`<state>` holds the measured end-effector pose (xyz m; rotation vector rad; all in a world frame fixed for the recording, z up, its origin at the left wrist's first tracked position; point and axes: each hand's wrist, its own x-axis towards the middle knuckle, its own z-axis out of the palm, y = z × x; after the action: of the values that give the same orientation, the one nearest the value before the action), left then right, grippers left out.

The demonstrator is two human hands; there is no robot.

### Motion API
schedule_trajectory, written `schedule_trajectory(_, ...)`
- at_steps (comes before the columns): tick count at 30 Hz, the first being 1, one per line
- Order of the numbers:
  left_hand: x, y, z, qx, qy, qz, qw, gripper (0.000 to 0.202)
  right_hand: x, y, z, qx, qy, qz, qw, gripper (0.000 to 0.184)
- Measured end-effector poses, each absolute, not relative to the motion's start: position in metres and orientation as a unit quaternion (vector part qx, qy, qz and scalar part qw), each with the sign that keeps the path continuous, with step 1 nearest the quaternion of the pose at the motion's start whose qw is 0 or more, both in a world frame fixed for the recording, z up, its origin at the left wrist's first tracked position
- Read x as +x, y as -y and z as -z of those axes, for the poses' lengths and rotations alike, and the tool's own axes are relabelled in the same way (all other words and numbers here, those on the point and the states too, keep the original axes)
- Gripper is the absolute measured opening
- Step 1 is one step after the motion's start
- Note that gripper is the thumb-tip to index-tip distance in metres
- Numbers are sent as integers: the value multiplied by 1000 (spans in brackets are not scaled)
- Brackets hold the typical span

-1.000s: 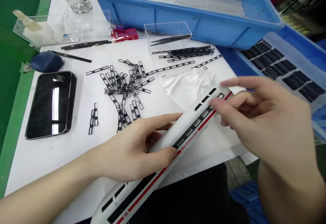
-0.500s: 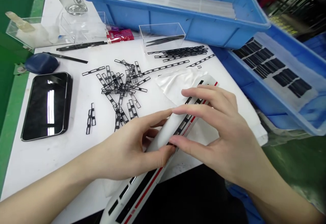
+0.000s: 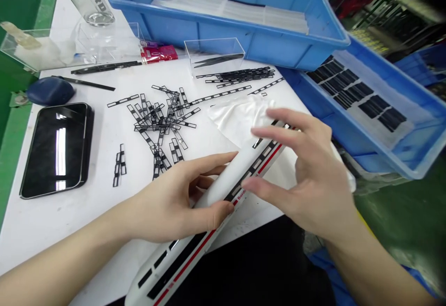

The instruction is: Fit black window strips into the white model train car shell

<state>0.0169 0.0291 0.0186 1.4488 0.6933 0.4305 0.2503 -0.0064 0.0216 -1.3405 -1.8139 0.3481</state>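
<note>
A long white model train car shell [image 3: 195,245] with black windows and a red stripe lies slanted across the table's front edge. My left hand [image 3: 181,204] is wrapped round its middle, thumb on the near side, fingers over the roof. My right hand [image 3: 306,176] hovers over the car's far end with fingers spread and slightly curled; the thumb tip touches the red-striped side, and nothing is held in it. A clear plastic bag [image 3: 240,115] lies under the far end.
A heap of black window-frame strips [image 3: 162,120] lies mid-table, more [image 3: 240,74] near a clear box [image 3: 214,50]. A black phone [image 3: 55,148] and dark blue case [image 3: 49,90] sit left. Blue bins [image 3: 244,36] [image 3: 383,148] stand behind and right.
My right hand slid from the car's far tip inward over its windows, then lifted and spread its fingers. The left hand kept its hold. The view shifted slightly right.
</note>
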Motion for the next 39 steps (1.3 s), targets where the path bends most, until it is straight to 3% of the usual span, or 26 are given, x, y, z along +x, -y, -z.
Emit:
schedule_trajectory(3, 20, -22, -18, 632, -327, -240, 661, 52, 245, 11, -10, -583, 651, -167, 457, 89)
schedule_trajectory(6, 23, -16, -18, 648, -317, -250, 646, 52, 236, 16, -5, -582, 563, -232, 539, 96)
schedule_trajectory(11, 23, -15, -14, 616, -296, -281, 673, 58, 226, 26, -18, -591, 452, -239, 624, 73)
schedule_trajectory(14, 24, -15, -11, 578, -249, -299, 717, 62, 224, 35, -28, -597, 459, -320, 575, 31)
schedule_trajectory(16, 25, -14, -11, 567, -236, -317, 723, 63, 221, 41, -31, -593, 465, -399, 523, 16)
schedule_trajectory(23, 33, -7, -9, 563, -239, -393, 687, 74, 213, 44, -35, -525, 367, -583, 499, 30)
schedule_trajectory(29, 33, -1, -4, 601, -260, -417, 631, 83, 220, 32, -36, -488, 374, -645, 453, 33)
schedule_trajectory(33, 33, 2, -3, 617, -275, -399, 620, 93, 229, 24, -34, -456, 409, -672, 415, 23)
schedule_trajectory(39, 34, 6, -5, 622, -303, -391, 607, 92, 231, 21, -28, -424, 411, -692, 416, 31)
